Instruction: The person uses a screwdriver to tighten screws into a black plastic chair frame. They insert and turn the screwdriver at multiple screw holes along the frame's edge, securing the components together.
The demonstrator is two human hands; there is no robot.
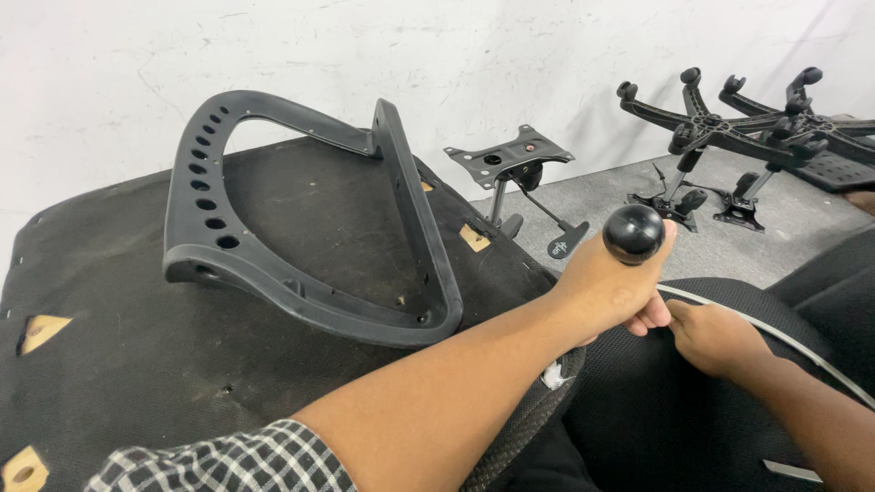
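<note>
My left hand (609, 290) is closed around a tool whose round black knob handle (633, 233) sticks up above my thumb; the rest of the tool is hidden inside the fist. My right hand (715, 337) rests just to its right, fingers curled on the edge of a black mesh chair part (674, 410) beside a thin white rim (784, 337). An upturned black seat base (109, 346) lies at the left. On it sits a black plastic armrest loop (301, 219) with a row of holes.
A chair tilt mechanism (510, 159) stands on the grey floor behind the seat. Two black star bases (756, 128) with gas lifts stand at the back right against a white wall. A small black lever (567, 241) lies on the floor.
</note>
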